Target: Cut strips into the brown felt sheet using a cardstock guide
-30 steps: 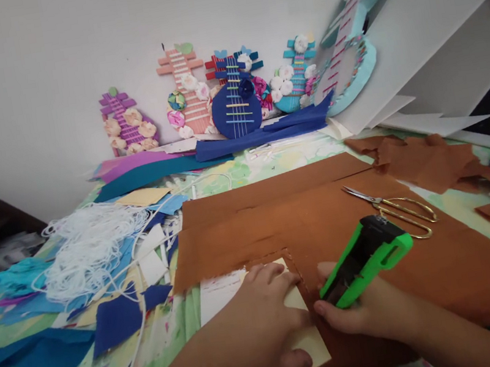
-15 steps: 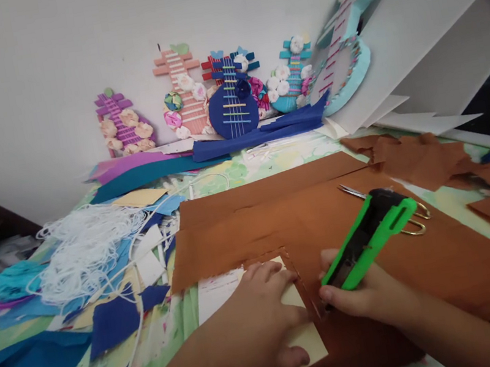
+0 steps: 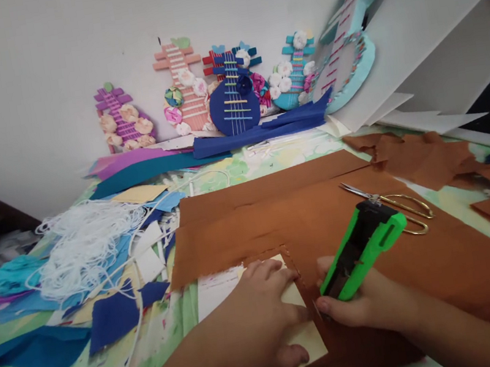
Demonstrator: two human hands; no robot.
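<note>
My left hand [image 3: 266, 316] lies flat with fingers spread, pressing a pale yellow card [image 3: 311, 340] onto the brown sheet [image 3: 252, 226]. Wrapped round a green and black utility knife [image 3: 360, 249], my right hand [image 3: 361, 304] rests just right of the card. The knife tilts up to the right, its tip low near the card's right edge. Along that edge a cut line runs in the brown sheet. White paper [image 3: 219, 296] shows under my left hand. Gold-handled scissors [image 3: 388, 204] lie on the brown sheet beyond the knife.
Tangled white cord [image 3: 91, 245] and blue fabric scraps [image 3: 113, 319] cover the left side. Torn brown pieces [image 3: 422, 158] lie at the right. Small decorated model instruments, one dark blue [image 3: 234, 107], lean against the wall, beside a larger light-blue one [image 3: 348, 74].
My right hand has shifted slightly left, and the knife stands a little steeper and lower, showing more of the scissors. My left hand stays in place on the card.
</note>
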